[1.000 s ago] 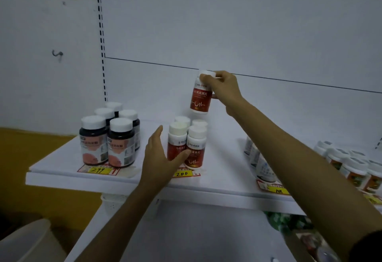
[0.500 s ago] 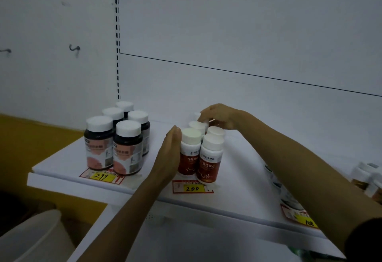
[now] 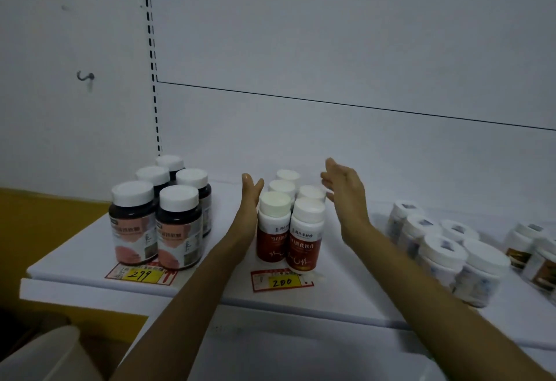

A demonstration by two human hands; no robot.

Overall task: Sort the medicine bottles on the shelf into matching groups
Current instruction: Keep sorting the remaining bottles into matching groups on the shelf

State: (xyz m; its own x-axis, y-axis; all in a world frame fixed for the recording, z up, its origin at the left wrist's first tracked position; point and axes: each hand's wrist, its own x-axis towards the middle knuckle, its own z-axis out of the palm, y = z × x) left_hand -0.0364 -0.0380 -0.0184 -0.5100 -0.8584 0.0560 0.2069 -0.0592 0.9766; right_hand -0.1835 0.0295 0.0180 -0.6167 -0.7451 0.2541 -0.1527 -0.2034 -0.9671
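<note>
At the middle of the shelf [image 3: 346,296] stands the cluster of red-labelled bottles [image 3: 290,224], five white caps showing, two in front and three behind, packed close above the yellow tag marked 200 [image 3: 281,282]. A second ago the right hand [image 3: 346,197] carried one of these bottles in the air by its cap; half a second ago it was setting it down at the back of the group. Now that bottle stands at 12 o'clock of the cluster, and the hand has let go, open and empty, fingers spread, just to the 3 o'clock side without touching. The left hand [image 3: 248,209] is flat and open too, its palm against the front-left bottle at 9 o'clock, as it was before, bracing the group.

So this red set looks complete, and the next move is probably to square it up or turn to another kind.

Out at 9 o'clock, well apart, the dark bottles [image 3: 159,215] stand grouped above the tag marked 299 [image 3: 141,274]. Toward 3 o'clock sit white tubs [image 3: 445,248], and at the far right edge more tubs with brown labels [image 3: 532,254], partly cut off.
</note>
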